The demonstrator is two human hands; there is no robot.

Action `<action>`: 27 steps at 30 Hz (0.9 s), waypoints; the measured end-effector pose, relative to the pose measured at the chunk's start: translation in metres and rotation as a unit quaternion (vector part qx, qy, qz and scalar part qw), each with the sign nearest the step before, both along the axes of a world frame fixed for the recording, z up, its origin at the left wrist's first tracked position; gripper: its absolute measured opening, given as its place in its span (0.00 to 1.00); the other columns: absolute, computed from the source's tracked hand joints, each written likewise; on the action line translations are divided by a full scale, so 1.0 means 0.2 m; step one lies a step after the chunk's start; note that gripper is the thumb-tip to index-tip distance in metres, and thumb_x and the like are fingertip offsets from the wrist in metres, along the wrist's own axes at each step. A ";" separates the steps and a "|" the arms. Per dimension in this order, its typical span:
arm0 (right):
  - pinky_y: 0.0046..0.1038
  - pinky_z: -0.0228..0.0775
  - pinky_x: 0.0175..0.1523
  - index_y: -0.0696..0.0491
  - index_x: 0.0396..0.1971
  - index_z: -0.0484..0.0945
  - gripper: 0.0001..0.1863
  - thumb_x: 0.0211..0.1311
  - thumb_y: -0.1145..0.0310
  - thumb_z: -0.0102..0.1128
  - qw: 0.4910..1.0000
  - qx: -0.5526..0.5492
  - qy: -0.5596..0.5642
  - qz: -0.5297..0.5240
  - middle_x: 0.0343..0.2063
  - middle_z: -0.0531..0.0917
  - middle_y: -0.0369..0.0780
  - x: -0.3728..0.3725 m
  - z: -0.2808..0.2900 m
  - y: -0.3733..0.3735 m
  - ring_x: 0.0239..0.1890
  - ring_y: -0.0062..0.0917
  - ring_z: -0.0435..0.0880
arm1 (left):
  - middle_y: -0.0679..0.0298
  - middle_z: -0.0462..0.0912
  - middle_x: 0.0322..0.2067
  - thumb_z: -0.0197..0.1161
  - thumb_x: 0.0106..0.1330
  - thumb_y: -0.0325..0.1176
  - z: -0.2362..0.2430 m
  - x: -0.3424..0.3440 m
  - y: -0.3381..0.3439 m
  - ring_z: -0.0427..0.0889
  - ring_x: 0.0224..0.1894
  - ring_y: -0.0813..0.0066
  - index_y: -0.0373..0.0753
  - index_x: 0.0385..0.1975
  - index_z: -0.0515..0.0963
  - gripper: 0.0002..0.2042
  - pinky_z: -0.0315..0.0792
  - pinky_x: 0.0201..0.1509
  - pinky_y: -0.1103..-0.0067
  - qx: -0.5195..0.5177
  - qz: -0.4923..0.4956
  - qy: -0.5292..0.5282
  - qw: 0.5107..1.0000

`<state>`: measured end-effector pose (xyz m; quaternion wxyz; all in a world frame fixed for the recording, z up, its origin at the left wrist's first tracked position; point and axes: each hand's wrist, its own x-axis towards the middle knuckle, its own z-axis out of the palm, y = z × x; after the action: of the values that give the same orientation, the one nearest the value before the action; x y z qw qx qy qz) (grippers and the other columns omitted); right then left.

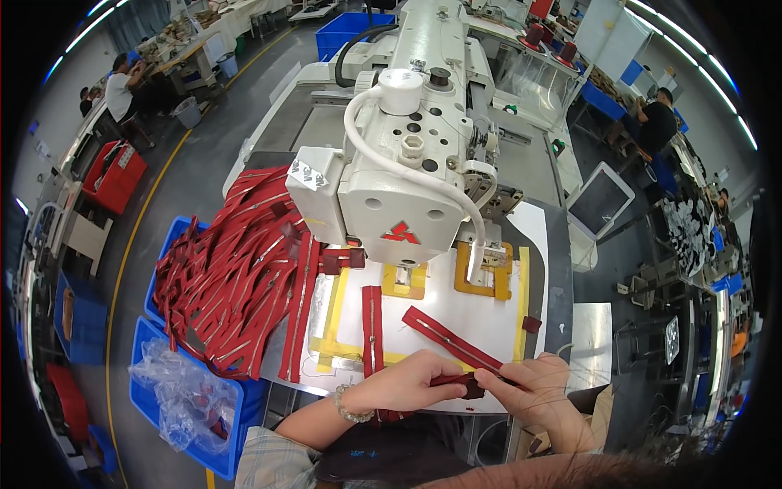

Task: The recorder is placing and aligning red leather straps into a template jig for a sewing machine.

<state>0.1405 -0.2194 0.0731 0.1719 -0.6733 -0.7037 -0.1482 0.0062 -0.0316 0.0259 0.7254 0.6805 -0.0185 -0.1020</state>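
My left hand (414, 381), a bead bracelet at its wrist, is closed with thumb and fingers together on a red zipper end. My right hand (531, 386) pinches close beside it, almost touching the left fingertips. A small dark maroon fabric tab (473, 389) shows between the two hands; which fingers grip it is partly hidden. One red zipper (444, 334) with metal teeth lies slantwise on the white plate, its near end running under my right hand. Another red zipper (371, 322) lies lengthwise beyond my left hand.
A large white sewing machine head (399, 204) stands ahead, with yellow-edged clamp frames (489, 291) beneath. Red zippers (228, 285) are heaped at the left, over blue bins (152, 342), one holding clear plastic. A small maroon tab (531, 324) lies at right, near a screen (601, 201).
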 end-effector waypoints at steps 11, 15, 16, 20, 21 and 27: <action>0.20 0.50 0.21 0.39 0.39 0.84 0.19 0.42 0.63 0.69 0.999 -0.010 -0.003 -0.045 0.24 0.74 0.25 -0.05 0.04 -0.01 0.17 0.11 0.70 | 0.65 0.76 0.21 0.60 0.65 0.30 0.03 -0.01 0.02 0.67 0.23 0.83 0.29 0.38 0.79 0.09 0.65 0.28 0.81 -0.009 0.026 0.023 0.999; 0.19 0.50 0.21 0.39 0.40 0.83 0.19 0.42 0.64 0.69 0.999 -0.005 0.000 -0.039 0.23 0.73 0.25 -0.06 0.04 0.00 0.17 0.12 0.69 | 0.65 0.76 0.21 0.60 0.65 0.30 0.03 -0.02 0.03 0.68 0.24 0.84 0.29 0.38 0.78 0.09 0.65 0.28 0.82 -0.027 0.018 0.011 0.999; 0.19 0.50 0.21 0.39 0.40 0.83 0.19 0.42 0.64 0.69 0.999 -0.005 0.000 -0.039 0.23 0.73 0.25 -0.06 0.04 0.00 0.17 0.12 0.69 | 0.65 0.77 0.21 0.60 0.64 0.29 0.06 -0.02 0.04 0.68 0.24 0.84 0.29 0.38 0.78 0.09 0.65 0.28 0.82 -0.038 0.013 0.025 0.999; 0.19 0.50 0.22 0.39 0.41 0.83 0.20 0.41 0.65 0.68 0.999 -0.016 0.010 -0.028 0.23 0.73 0.25 -0.06 0.05 0.00 0.17 0.11 0.68 | 0.64 0.77 0.21 0.60 0.63 0.29 0.08 -0.02 0.05 0.68 0.24 0.83 0.28 0.38 0.78 0.09 0.65 0.28 0.81 -0.034 0.004 0.042 0.999; 0.19 0.50 0.22 0.39 0.41 0.83 0.20 0.42 0.65 0.67 0.999 -0.020 0.009 -0.025 0.23 0.72 0.25 -0.07 0.06 0.00 0.17 0.12 0.67 | 0.64 0.77 0.21 0.60 0.63 0.29 0.07 -0.02 0.04 0.68 0.24 0.83 0.28 0.38 0.78 0.09 0.65 0.28 0.81 -0.034 0.005 0.042 0.999; 0.19 0.51 0.23 0.40 0.42 0.83 0.21 0.42 0.67 0.63 0.998 -0.044 -0.048 -0.018 0.23 0.72 0.26 -0.08 0.08 0.00 0.16 0.13 0.64 | 0.63 0.77 0.20 0.60 0.63 0.29 0.06 -0.02 0.05 0.69 0.23 0.82 0.28 0.37 0.79 0.09 0.66 0.28 0.80 -0.015 0.013 0.023 1.000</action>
<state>0.1255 -0.2187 0.0887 0.1048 -0.6849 -0.7048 -0.1523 0.0016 -0.0225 0.0383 0.7369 0.6672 0.0051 -0.1082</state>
